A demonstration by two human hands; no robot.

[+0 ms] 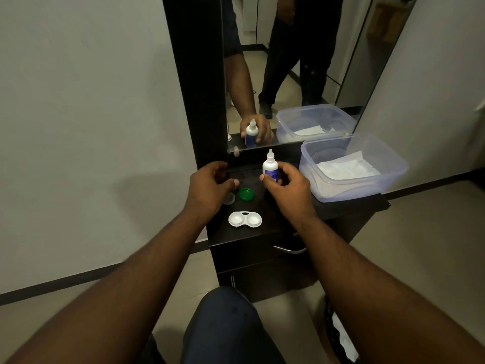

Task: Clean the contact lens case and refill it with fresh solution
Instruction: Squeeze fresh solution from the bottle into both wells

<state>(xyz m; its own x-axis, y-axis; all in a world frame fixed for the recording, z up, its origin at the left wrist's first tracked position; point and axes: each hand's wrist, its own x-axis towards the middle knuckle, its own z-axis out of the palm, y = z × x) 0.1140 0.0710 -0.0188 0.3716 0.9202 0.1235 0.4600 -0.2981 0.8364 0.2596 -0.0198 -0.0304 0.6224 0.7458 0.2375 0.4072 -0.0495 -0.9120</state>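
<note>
A white contact lens case [245,219] lies open on the dark cabinet top [273,206], both wells facing up. Behind it rest a green cap [246,194] and a clear cap [229,198], the latter partly under my left hand. My right hand [287,185] holds a small white solution bottle [270,167] with a blue label upright, nozzle up. My left hand [212,185] hovers left of the bottle with fingers curled; something small may sit at its fingertips, too small to tell.
A translucent plastic tub [388,177] with white paper tissue [346,166] inside stands at the right of the cabinet top. A mirror [288,61] rises behind, reflecting the bottle, my hand and a person's legs. A drawer handle [288,249] sits below the top's front edge.
</note>
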